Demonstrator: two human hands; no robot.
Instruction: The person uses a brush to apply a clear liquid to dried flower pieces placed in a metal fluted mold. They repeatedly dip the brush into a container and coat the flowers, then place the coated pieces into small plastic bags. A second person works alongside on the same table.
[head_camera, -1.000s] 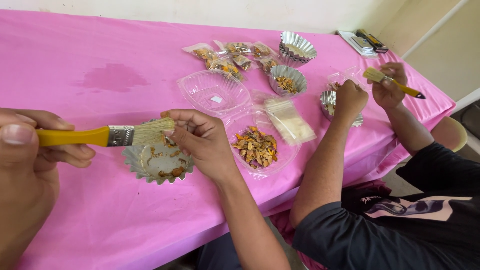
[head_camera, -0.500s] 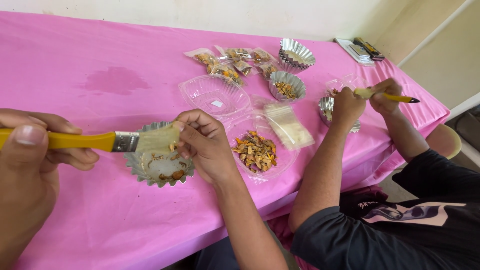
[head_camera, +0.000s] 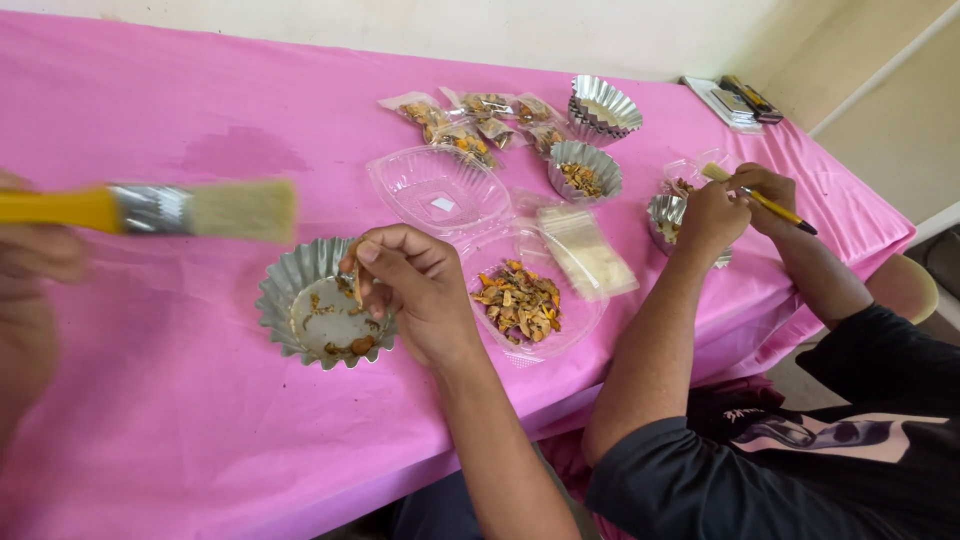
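Brush first: I've got it in my left hand, which sits at the left border of the view, blurred, fingers closed around the yellow handle. The bristles hang in the air above the pink table, just up and left of the tin cup. That cup is a fluted metal one with a few brown and orange scraps in the bottom, sitting near the front edge of the table, left of the middle. My right hand rests on the cup's right rim, thumb and fingers pinched on a small orange bit right at the rim.

Just right of my hand there's an open clear plastic box, its far half bare and its near half holding a heap of dried pieces. A small clear bag with pale stuff lies on the box's right side. Toward the back edge I see a scatter of little packets, one more tin cup with scraps and a stack of empty ones.

Near the right edge a person in a dark shirt holds another brush over another cup.
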